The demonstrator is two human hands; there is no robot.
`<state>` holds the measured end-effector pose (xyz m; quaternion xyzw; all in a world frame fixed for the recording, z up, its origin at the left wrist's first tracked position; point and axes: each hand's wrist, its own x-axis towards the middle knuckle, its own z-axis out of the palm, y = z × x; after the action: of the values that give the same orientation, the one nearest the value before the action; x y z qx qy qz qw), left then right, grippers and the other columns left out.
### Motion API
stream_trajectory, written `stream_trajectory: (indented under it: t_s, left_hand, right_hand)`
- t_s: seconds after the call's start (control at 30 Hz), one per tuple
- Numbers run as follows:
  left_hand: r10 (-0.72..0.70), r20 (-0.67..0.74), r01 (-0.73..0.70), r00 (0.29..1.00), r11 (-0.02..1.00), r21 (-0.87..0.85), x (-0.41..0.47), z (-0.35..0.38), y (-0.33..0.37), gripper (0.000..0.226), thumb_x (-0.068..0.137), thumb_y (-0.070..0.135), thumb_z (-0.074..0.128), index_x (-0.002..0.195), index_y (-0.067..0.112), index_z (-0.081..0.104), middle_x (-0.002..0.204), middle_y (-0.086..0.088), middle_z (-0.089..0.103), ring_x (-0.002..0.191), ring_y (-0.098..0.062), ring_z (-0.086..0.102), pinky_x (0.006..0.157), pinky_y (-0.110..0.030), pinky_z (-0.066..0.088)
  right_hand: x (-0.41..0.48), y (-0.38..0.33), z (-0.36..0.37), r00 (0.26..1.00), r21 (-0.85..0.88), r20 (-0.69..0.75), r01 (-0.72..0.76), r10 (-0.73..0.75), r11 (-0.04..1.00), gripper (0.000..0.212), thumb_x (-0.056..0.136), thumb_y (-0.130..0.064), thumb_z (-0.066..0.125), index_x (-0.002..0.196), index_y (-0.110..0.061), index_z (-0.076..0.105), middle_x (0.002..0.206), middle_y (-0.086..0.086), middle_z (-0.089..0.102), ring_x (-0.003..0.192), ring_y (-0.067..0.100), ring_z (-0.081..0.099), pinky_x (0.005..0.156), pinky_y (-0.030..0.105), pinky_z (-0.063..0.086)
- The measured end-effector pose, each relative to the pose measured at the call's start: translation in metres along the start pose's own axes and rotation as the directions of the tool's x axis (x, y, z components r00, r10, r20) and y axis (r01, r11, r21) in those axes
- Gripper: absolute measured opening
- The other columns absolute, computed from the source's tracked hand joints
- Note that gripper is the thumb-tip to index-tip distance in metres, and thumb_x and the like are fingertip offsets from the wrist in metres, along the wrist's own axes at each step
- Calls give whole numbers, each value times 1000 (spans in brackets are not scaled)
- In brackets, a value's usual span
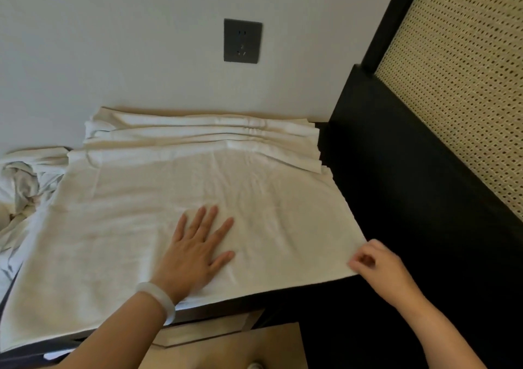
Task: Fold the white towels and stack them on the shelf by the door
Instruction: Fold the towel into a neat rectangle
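A large white towel [135, 221] lies spread flat over a dark surface, its far part bunched in pleats against the wall. My left hand [195, 249] presses flat on the towel's middle, fingers straight and spread, a pale bangle on the wrist. My right hand [373, 264] pinches the towel's near right corner at the surface's edge. A crumpled heap of white towels [25, 187] lies at the far left.
A dark wall socket [242, 41] sits on the white wall behind. A black frame [410, 170] with a woven cane panel [467, 85] stands close on the right. A tan drawer front or lower ledge [226, 346] shows below the surface's front edge [215, 309].
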<state>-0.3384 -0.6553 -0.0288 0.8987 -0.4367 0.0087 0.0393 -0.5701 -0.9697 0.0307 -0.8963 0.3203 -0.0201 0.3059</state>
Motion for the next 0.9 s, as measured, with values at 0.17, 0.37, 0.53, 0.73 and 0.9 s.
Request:
stream_trajectory:
  t_s: [0.17,0.37,0.53,0.73,0.9]
  left_hand:
    - [-8,-14,8,1000,1000,3,-1,5,-1,66,97,66,11,155,35,19,163,-5,16,150,-28,13,117,-51,11]
    - [-10,-28,9,1000,1000,-16,-2,5,0,65,97,65,13,156,36,17,164,-4,13,151,-26,12,118,-51,11]
    - [-19,-27,19,999,1000,-12,-2,4,0,65,97,64,14,155,35,22,163,-5,18,150,-26,16,118,-51,14]
    - [-13,-30,13,999,1000,-11,-2,3,0,65,97,65,13,155,35,23,163,-4,18,150,-26,17,118,-50,14]
    - [-32,-12,32,999,999,-3,-2,0,3,65,98,64,11,155,34,22,163,-5,18,150,-27,15,117,-51,13]
  right_hand:
    - [4,9,-5,919,4,-232,-327,319,945,25,90,-26,70,111,-16,62,109,-2,51,106,22,56,88,34,49]
    - [5,-2,-9,866,115,-45,-491,498,864,20,86,-30,75,88,-13,64,86,5,67,77,19,64,62,30,49]
    - [3,-10,-10,907,69,-59,-412,416,908,17,84,-18,76,89,-17,59,93,3,61,79,15,61,59,24,43]
    - [2,-4,-18,870,216,-17,-478,493,851,25,84,-7,75,100,-14,57,101,7,63,84,16,61,62,24,46]
    - [9,-31,-5,945,-198,-130,-321,300,926,44,92,-24,65,133,-15,51,129,5,54,118,23,51,99,36,45]
